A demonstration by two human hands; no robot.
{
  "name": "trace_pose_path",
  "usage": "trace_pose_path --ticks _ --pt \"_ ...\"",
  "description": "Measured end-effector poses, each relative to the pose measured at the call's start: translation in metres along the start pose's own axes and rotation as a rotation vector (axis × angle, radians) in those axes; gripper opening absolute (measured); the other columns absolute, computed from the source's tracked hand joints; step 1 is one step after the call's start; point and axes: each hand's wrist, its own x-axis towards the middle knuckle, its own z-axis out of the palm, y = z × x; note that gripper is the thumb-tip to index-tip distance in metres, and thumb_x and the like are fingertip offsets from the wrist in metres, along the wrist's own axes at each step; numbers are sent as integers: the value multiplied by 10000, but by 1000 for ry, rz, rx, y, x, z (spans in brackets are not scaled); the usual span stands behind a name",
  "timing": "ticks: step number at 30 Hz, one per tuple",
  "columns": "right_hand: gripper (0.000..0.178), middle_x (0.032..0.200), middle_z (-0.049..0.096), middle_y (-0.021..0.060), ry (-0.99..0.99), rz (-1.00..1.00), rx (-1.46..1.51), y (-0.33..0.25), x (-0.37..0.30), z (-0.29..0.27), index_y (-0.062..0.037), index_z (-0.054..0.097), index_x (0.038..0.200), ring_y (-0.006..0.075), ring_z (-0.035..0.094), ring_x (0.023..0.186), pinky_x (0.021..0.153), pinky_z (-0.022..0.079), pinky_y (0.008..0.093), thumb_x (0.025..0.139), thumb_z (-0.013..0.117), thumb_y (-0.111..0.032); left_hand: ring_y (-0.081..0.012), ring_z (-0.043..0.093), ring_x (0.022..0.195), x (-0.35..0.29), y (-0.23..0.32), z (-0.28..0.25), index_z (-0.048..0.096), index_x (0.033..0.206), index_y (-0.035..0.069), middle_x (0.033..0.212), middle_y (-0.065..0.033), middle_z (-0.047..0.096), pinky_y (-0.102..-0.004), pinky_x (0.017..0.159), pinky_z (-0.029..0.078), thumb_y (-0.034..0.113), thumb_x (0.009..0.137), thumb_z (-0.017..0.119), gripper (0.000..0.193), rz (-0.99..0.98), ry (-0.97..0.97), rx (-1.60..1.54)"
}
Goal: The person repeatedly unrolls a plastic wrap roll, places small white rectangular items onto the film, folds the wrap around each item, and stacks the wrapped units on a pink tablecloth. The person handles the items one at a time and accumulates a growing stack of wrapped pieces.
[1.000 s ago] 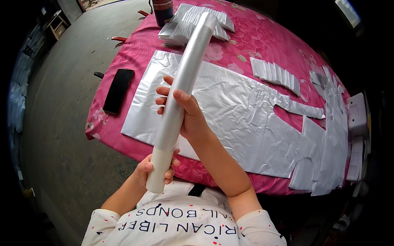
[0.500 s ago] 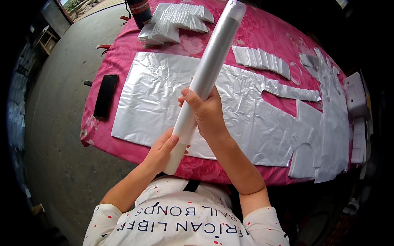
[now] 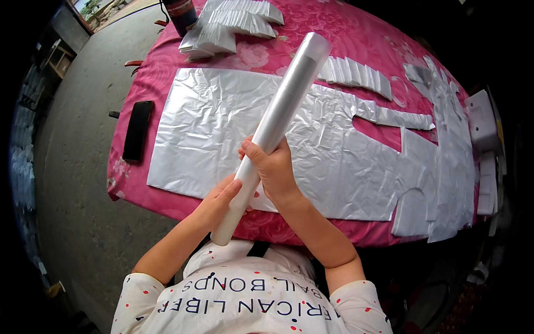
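Note:
A long roll of thin clear plastic film [image 3: 281,106] is tilted across the view, its upper end leaning away to the right. My right hand [image 3: 271,167] wraps round its middle, thumb on top. Lower down, my left hand [image 3: 221,197] grips it near the bottom end, with some fingertips showing past its right side. Beneath the roll, a stack of flat silvery-white plastic bags [image 3: 192,128] is spread over the table; a handle-shaped cutout opens at its right side. Part of the stack is hidden behind the roll and my hands.
A pink flowered cloth [image 3: 256,55] covers the table. A black phone [image 3: 138,131] lies at the left edge. Folded white packets [image 3: 233,25] are piled at the far left beside a dark bottle [image 3: 181,15]. More packets [image 3: 356,76] and loose plastic sheets [image 3: 451,161] lie right.
The roll has come lower and nearer to me, its top end dropping in the view. Both hands have moved down with it and still hold it.

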Motion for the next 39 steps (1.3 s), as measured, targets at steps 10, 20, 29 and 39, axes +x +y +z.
trace_pose_path --ticks 10,20,29,39 --pt "508 1026 555 102 112 -16 -160 -24 37 -83 19 422 1185 146 559 922 820 446 274 788 680 -165 -147 558 557 -49 -28 -56 581 934 -5 661 -81 552 -273 551 467 570 759 600 601 -403 -294 -15" --pt "203 773 585 -13 -68 203 -466 -60 47 -135 -35 605 925 21 492 554 491 366 135 881 566 -229 -130 549 578 -66 -32 -67 590 957 -20 683 -57 555 -258 572 456 466 811 599 508 -520 -232 48" --pt "167 661 556 -37 -257 342 -667 -64 43 -123 -48 616 825 27 494 547 502 386 167 849 629 -213 -141 561 566 -69 -38 -64 599 919 -7 699 -80 582 -264 574 456 460 770 646 493 -538 -170 47" --pt "145 642 562 -21 152 -48 -870 -83 54 -175 -16 641 837 33 490 554 496 404 193 847 613 -158 -141 596 703 -78 -36 -70 549 1063 -19 846 -101 618 -272 675 492 309 756 689 471 -557 -212 85"
